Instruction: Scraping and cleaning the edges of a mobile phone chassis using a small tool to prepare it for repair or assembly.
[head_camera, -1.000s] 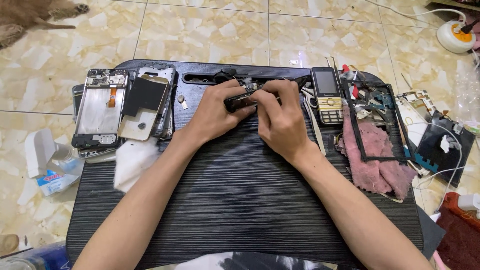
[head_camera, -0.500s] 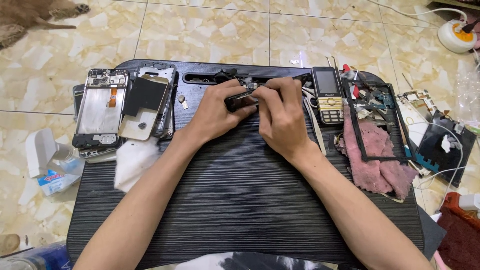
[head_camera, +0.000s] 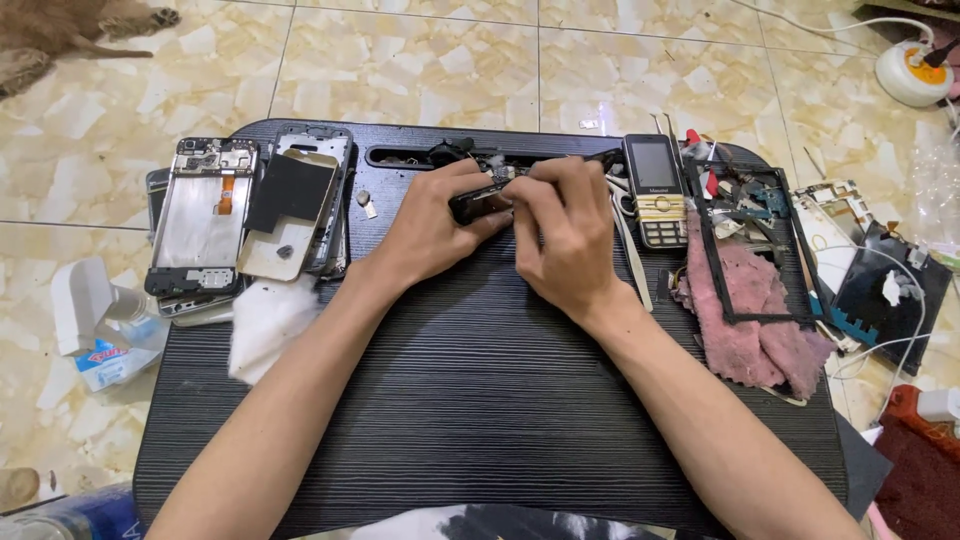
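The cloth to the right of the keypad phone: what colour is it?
Pink, a dusty rose; the cloth shows best in the head view.

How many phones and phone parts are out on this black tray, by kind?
Opened phone bodies at left: 2, one silver, one with a dark and tan cover
Keypad phone: 1
Small dark part held by the left hand and right hand: 1
Empty black frame: 1
Pink cloth: 1
Total: 6

**Both hands on a small dark part**

At the far middle of the black surface (head_camera: 480, 400), the left hand (head_camera: 430, 225) and right hand (head_camera: 565, 235) pinch a small dark part (head_camera: 478, 203). Opened phone frames (head_camera: 205, 215) lie left; a keypad phone (head_camera: 655, 190) and pink cloth (head_camera: 745, 310) lie right.
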